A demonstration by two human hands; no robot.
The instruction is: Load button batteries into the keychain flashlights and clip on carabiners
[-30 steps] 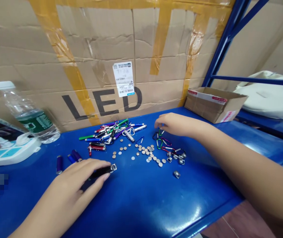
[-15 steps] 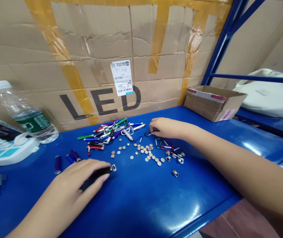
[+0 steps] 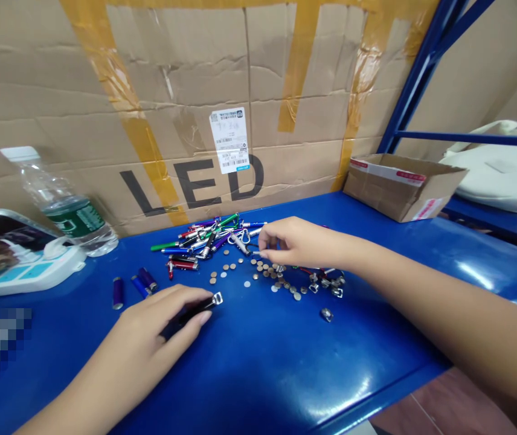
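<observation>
My left hand (image 3: 163, 329) is closed around a black penlight tube (image 3: 190, 311) with a square silver end (image 3: 217, 298) sticking out past the fingertips. My right hand (image 3: 283, 241) pinches a small carabiner clip (image 3: 253, 251) at the right edge of a pile of colourful penlights (image 3: 204, 241); the fingers partly cover it. Button cells (image 3: 265, 269) lie scattered between the hands. Small silver metal end caps (image 3: 326, 314) sit below my right forearm, which partly hides more carabiner clips. Beside my left hand lie several short purple and blue tubes (image 3: 118, 293).
A large cardboard box (image 3: 313, 72) backs the blue tabletop (image 3: 258, 362). At the left stand a water bottle (image 3: 75, 217) and a white power strip (image 3: 36, 269). A small open carton (image 3: 398, 190) stands at the back right by the blue shelf post (image 3: 417, 78).
My right hand has moved left towards the penlight pile, carrying the carabiner clip. My left hand keeps its hold on the black tube. The view has shifted slightly.
</observation>
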